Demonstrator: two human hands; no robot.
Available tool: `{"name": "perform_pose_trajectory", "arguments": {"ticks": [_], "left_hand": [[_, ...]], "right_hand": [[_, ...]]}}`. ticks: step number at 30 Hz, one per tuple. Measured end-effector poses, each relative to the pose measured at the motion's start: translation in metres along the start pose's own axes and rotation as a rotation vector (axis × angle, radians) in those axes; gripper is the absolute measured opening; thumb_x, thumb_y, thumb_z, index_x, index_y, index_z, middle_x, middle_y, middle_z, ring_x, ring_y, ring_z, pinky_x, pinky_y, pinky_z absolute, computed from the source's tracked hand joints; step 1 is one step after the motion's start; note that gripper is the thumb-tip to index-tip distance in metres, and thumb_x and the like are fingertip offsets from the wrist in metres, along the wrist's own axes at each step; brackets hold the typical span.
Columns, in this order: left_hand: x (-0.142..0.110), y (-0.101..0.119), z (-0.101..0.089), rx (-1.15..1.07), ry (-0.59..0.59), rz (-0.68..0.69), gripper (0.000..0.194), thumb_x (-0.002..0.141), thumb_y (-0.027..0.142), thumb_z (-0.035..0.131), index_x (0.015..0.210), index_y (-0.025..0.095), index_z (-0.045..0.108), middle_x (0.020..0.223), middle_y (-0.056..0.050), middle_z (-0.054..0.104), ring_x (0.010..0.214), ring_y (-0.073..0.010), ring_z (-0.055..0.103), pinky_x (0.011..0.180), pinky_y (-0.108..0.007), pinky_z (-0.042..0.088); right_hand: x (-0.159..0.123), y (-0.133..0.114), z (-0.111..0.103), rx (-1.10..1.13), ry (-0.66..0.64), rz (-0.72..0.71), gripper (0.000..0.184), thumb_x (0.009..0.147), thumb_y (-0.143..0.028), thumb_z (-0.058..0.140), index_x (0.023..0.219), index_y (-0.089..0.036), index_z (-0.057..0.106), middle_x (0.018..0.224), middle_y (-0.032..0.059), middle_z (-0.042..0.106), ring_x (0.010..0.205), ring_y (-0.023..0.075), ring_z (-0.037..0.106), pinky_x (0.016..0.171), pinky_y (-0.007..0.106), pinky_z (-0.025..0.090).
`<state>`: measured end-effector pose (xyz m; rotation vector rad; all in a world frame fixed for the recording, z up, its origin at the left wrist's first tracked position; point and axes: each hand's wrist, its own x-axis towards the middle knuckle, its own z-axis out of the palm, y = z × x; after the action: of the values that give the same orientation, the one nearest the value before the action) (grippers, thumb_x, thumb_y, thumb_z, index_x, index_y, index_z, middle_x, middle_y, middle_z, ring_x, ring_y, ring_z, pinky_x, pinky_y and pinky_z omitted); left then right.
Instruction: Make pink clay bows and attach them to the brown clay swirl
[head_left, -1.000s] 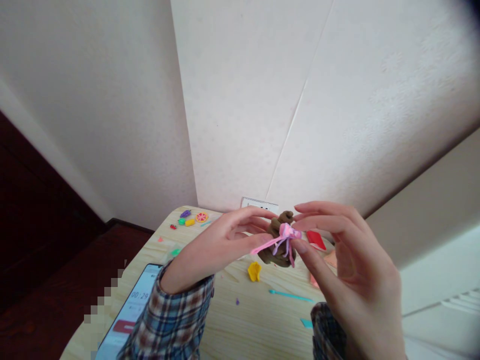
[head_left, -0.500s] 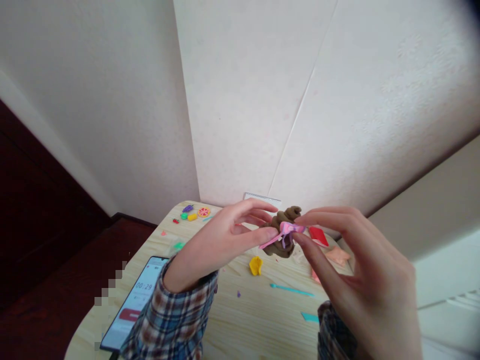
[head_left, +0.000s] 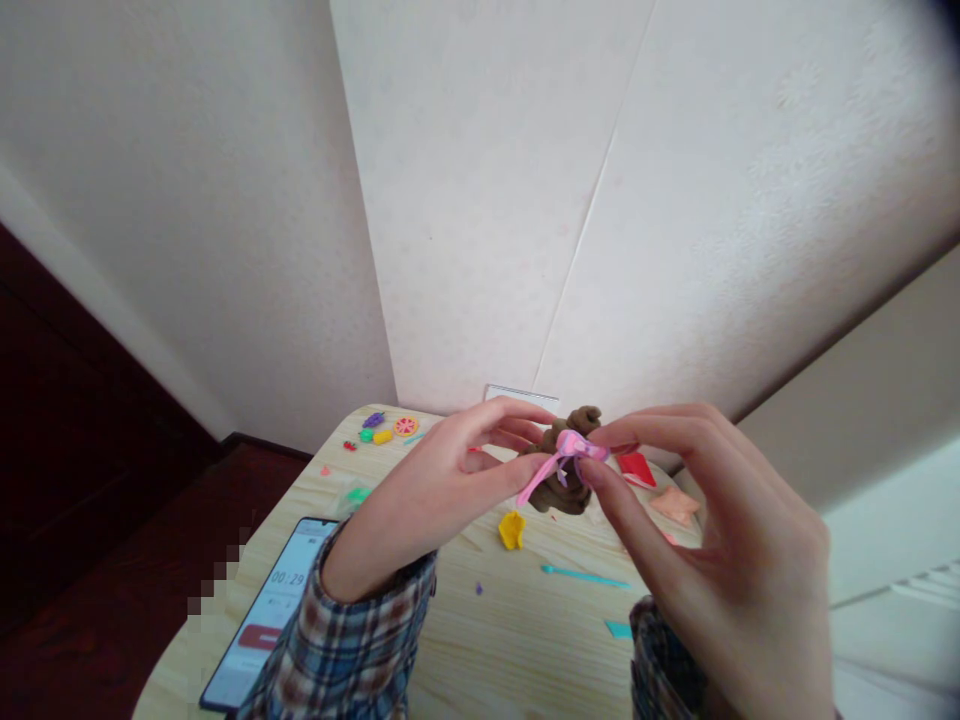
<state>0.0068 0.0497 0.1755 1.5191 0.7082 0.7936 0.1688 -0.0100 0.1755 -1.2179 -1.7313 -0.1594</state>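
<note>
A brown swirl of modelling clay (head_left: 564, 495) is held up above the table, its tip pointing away to the upper right. My left hand (head_left: 469, 465) grips it from the left, thumb in front and fingers behind. Across its front lies a pink and purple clay bow (head_left: 576, 447) with thin strands hanging from it. My right hand (head_left: 701, 520) pinches the bow's right end between thumb and forefinger, against the brown clay. The far side of the swirl is hidden.
On the wooden table (head_left: 510, 660) lie a phone with a running timer (head_left: 262, 610), a yellow clay piece (head_left: 511, 530), a turquoise stick tool (head_left: 585, 576) and a turquoise scrap (head_left: 619, 629). Small clay fruits (head_left: 382, 437) sit far left; a red piece (head_left: 636, 468) and peach star (head_left: 676, 505) lie right.
My right thumb and forefinger have closed in on the bow's right end. Its strands have shifted and bunched. My left hand keeps its grip on the brown swirl.
</note>
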Motion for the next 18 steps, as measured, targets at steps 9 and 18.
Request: {"name": "perform_pose_trajectory", "arguments": {"ticks": [9,18], "left_hand": [[-0.0026,0.0078,0.0003,0.044,0.008,-0.025,0.031,0.082,0.029,0.064,0.112,0.022,0.064,0.114,-0.004,0.067,0.100,-0.0183,0.064,0.083,-0.027,0.050],[0.0002,0.0040,-0.0010,0.098,0.021,0.015,0.031,0.082,0.031,0.065,0.112,0.024,0.065,0.114,-0.004,0.068,0.100,-0.0200,0.064,0.085,-0.030,0.050]], "right_hand": [[0.0009,-0.0009,0.0004,0.000,0.006,-0.005,0.006,0.085,-0.018,0.059,0.089,-0.022,0.057,0.085,-0.0002,0.060,0.079,0.0132,0.058,0.068,0.027,0.044],[0.0007,-0.0011,0.0038,-0.034,0.006,-0.023,0.007,0.085,-0.016,0.059,0.089,-0.021,0.057,0.086,0.0001,0.059,0.081,0.0114,0.057,0.070,0.024,0.042]]}}
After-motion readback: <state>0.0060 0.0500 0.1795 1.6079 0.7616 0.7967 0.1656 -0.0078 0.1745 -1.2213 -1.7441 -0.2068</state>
